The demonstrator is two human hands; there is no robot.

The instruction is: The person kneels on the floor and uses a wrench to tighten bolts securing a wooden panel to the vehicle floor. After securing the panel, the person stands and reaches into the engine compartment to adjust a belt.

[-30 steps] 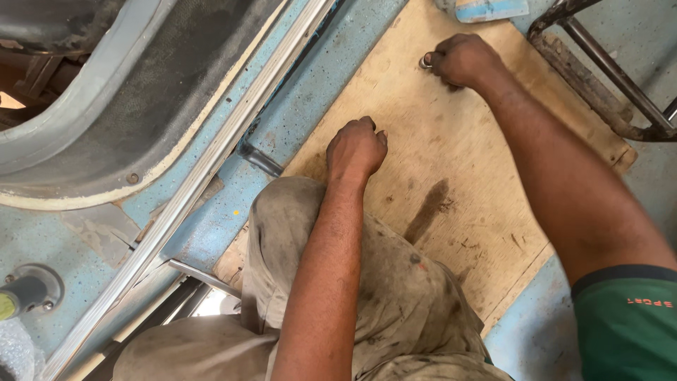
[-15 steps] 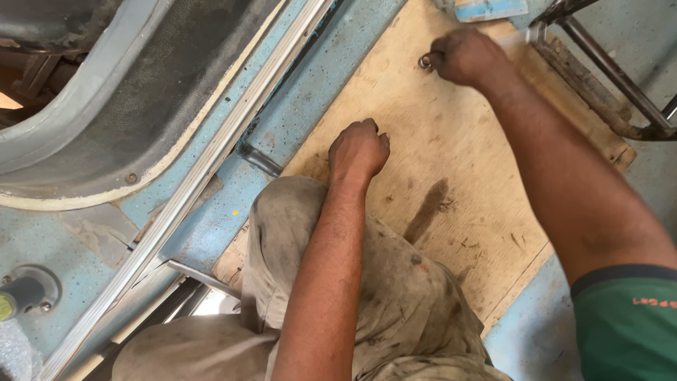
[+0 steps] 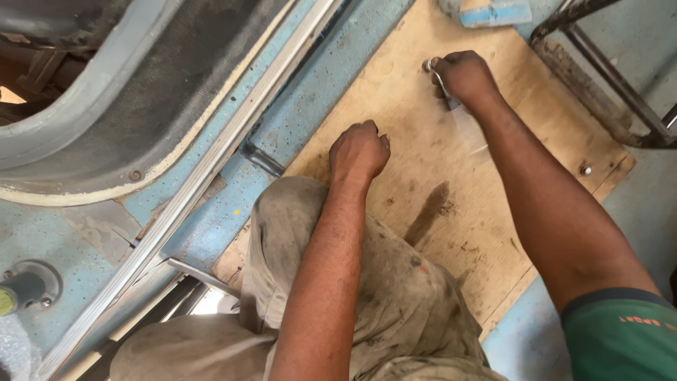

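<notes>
At the far left a grey curved moulding and a long metal rail ran diagonally across the blue-painted floor, closing off that side. Next came the plywood panel, which carried the work; its left edge met the blue floor just beside a dark bracket.

The left hand was curled into a fist, knuckles pressed on the panel near its left edge, holding nothing and propping the body above the knee in stained trousers. Kept there, it seemed a sound brace, since it also weighted the panel while the other hand turned.

The right hand was clamped around a wrench, whose ring end sat on a fastener close to the panel's far edge. To do this well, the ring probably had to stay flat and fully seated on the head, with short, even swings.

Open room looked best toward the bare middle of the panel. Further right, a screw head sat near the panel's right edge, and a rusty metal frame stood just beyond it, so a swing that way would likely have been cramped.
</notes>
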